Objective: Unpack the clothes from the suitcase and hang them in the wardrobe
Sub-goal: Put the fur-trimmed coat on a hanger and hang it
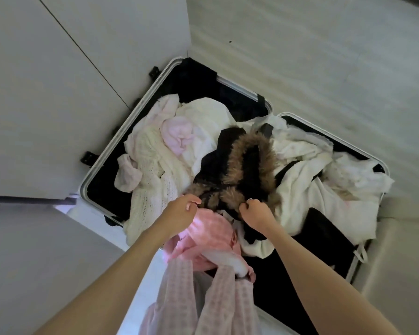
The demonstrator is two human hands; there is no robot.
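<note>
Both hands grip a black fur-trimmed coat at mid-frame.

The coat (242, 165) lies on pale clothes (203, 126) in the open suitcase (102, 165). Left hand (182, 211) and right hand (257, 211), fingers curled, pinch its lower edge; white wardrobe doors (58, 81) fill the upper left.

Two bare forearms are seen from above, with no sleeves reaching the wrists or the visible length of either arm. A small pale ring is worn on a finger of the right hand (256, 211); nothing is worn on the left hand (181, 212). Below the arms, a pink-and-white checked garment (203, 301) is seen on the body — soft, loose, with a gingham-like pattern.
</note>
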